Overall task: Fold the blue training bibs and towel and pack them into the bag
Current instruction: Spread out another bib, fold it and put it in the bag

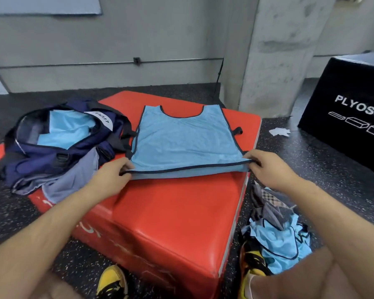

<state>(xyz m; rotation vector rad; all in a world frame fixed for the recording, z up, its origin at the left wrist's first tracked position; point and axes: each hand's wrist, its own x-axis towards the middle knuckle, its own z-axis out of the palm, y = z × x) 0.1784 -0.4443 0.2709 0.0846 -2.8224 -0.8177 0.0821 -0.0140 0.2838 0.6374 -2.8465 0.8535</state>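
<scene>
Both hands, left (115, 171) and right (266, 167), pinch the blue bib's (186, 139) hem corners on the red box (171, 212); folding it upward likely comes next.

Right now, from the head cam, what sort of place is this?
Probably a gym or training room: a black plyo box, a red padded block with a blue bib spread on it, and speckled rubber floor.

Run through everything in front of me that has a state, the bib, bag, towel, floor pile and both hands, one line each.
bib: spread flat on the red box, not yet folded.
left hand: pinches the bib's near left corner.
right hand: pinches its near right corner.
bag: open, light blue fabric inside.
grey towel: crumpled against the bag, unfolded.
floor pile of bibs: heaped, unfolded.
</scene>
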